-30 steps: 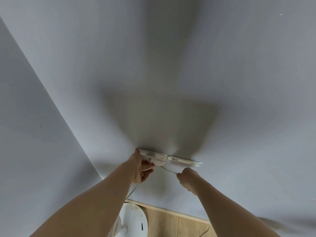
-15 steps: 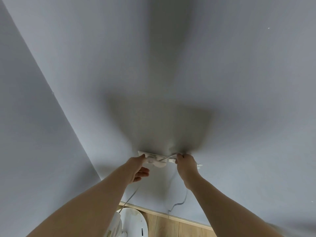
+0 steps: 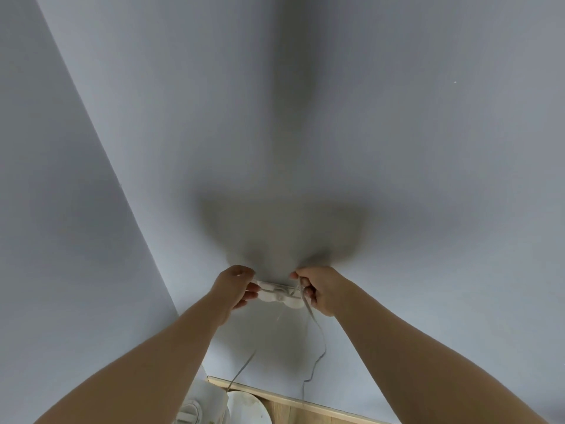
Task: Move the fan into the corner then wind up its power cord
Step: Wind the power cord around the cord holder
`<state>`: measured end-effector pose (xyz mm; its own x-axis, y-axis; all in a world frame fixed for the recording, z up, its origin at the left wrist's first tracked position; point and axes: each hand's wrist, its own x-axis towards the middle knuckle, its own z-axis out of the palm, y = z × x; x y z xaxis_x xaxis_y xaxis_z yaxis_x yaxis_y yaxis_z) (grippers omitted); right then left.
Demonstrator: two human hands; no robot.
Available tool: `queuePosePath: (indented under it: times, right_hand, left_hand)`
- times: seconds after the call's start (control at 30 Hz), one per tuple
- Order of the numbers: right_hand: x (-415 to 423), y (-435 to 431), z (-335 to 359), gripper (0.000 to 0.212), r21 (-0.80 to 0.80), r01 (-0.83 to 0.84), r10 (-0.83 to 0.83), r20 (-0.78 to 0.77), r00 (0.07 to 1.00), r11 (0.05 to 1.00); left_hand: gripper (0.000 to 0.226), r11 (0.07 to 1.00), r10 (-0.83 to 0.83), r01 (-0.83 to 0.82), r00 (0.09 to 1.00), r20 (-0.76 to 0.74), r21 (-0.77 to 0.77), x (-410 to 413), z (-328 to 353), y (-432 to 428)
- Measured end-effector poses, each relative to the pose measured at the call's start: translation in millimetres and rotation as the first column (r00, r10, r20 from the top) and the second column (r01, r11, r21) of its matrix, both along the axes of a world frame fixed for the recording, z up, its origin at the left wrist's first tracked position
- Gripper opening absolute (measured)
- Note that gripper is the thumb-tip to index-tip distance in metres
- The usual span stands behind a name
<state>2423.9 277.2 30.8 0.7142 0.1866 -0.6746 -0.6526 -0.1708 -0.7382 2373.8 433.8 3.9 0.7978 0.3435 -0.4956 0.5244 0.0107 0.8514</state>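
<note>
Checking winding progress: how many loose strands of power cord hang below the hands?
2. One strand of the thin grey power cord drops from the right hand at the white wall bracket; the other slants down toward the white fan. Others may be hidden behind the hands.

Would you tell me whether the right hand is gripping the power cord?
Yes, the right hand pinches the power cord, which hangs down from its fingers.

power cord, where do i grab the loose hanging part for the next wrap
Probably pinch the power cord on its hanging stretch just below the right hand, fingers coming from the right: there it hangs thin, slack and unobstructed, while higher up it crosses the white piece.
</note>
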Motion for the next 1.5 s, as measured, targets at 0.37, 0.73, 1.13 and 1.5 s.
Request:
queuePosePath:
  times: [0.37, 0.73, 1.13, 1.5]
  right_hand:
    - [-5, 15, 0, 0.018, -0.081, -0.030, 0.027, -0.036, 0.999, 0.996]
    - [-4, 18, -4, 0.009, -0.141, -0.089, 0.099, 0.065, 0.993, 0.986]
    - [-5, 9, -36, 0.036, -0.381, -0.404, 0.442, 0.013, 0.897, 0.832]
    - [-4, 5, -40, 0.037, -0.357, -0.363, 0.380, -0.025, 0.925, 0.861]
  left_hand:
    - [0.016, 0.874, -0.430, 0.409, 0.902, 0.027, 0.261, -12, 15, -15]
    - [0.009, 0.967, -0.079, 0.037, 0.984, 0.160, 0.251, 2, 16, 5]
    - [0.031, 0.484, -0.345, 0.237, 0.936, -0.065, 0.842, 11, 4, 27]
    - [0.034, 0.607, -0.306, 0.535, 0.840, -0.449, 0.587, 8, -19, 23]
